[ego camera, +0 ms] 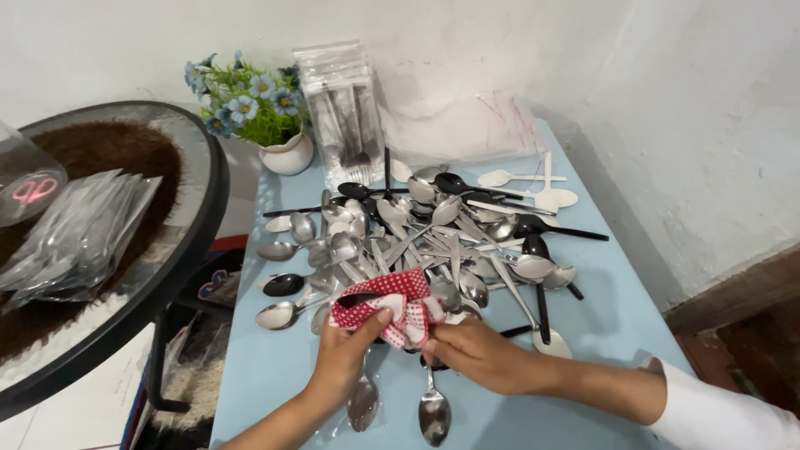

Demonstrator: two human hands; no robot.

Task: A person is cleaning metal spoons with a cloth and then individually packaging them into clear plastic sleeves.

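Red-and-white checked cloth (385, 306): we grip it near the table's (258, 375) front edge, our left hand (346, 350) pinching its lower fold, our right hand (471, 352) closed on its right end. Spoon pile (433, 237): mid-table, just behind. Two steel spoons (433, 408): front edge. Flower pot (287, 154), packed cutlery bags (346, 108): back edge.

Head camera, steep downward view, close over blue table (275, 375), probably standing
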